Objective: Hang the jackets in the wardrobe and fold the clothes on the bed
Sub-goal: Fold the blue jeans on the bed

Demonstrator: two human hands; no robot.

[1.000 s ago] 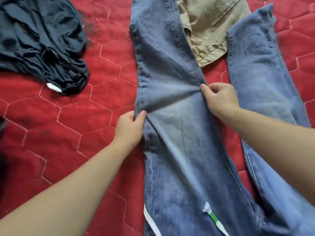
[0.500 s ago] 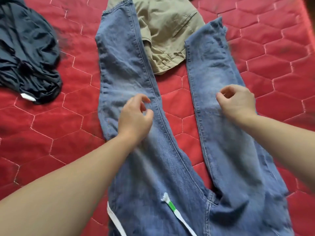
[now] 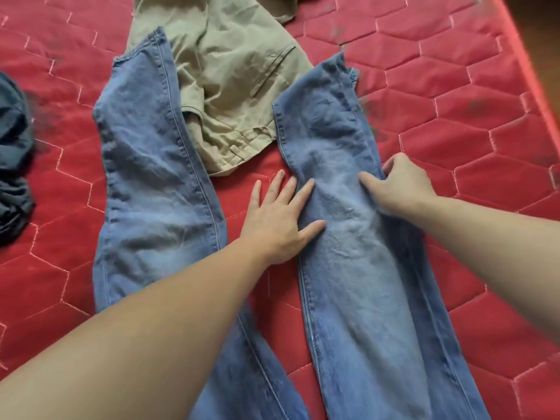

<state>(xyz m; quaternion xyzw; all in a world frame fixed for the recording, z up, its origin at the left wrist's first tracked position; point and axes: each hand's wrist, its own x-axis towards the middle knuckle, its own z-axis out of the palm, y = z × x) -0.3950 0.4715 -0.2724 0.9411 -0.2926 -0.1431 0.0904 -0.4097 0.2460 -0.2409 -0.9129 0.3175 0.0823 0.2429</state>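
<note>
A: Smoothing the jeans [image 3: 348, 237] now, are they?

B: Yes. A second ago both hands pinched the two edges of the left leg; half a second ago they had let go and were crossing over. Now they are on the right leg.

A: Where do the jeans lie?

B: Spread flat on the red bed [image 3: 454, 116], legs apart in a V, hems pointing away from the person. The left leg's far end overlaps a khaki garment [image 3: 230, 80] that lies between the hems.

A: And the fingers?

B: The left hand [image 3: 278, 219] is flat, fingers straight and spread, half on the right leg's inner edge, half on the bed. The right hand [image 3: 403, 189] has its fingers bent at the outer edge and thumb on the cloth; it seems to pinch the seam, though blur makes that uncertain.

A: What does the shift mean?

B: I judge the left leg is straightened and the right is getting the same. No fold is made yet.

A: Anything else?

B: A dark garment [image 3: 13, 165] sits bunched at the left, unfolded.
</note>
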